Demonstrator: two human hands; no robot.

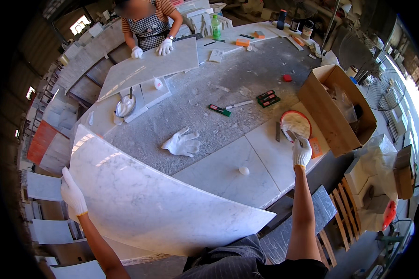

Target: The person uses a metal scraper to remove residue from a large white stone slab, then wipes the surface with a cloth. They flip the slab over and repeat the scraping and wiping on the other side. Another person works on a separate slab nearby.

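My left hand (74,192), in a white knit glove, lies against the left edge of a large polished white marble slab (158,190), fingers stretched out. The slab leans across the near side of the table. My right hand (302,152), also gloved, is closed at the near rim of a red-edged bowl of white paste (296,124). From its fingers a putty knife (290,136) reaches to the paste; the handle is mostly hidden. A flat dark metal blade (278,132) lies just left of the bowl, and an orange box (315,148) sits beside my right hand.
An empty white glove (181,142) and green-black boxes (268,98) lie on the dusty table (209,123). An open carton (328,114) stands at right. Across the table, a person's gloved hands (165,47) rest on another marble slab (149,67). Another paste bowl (125,106) sits left.
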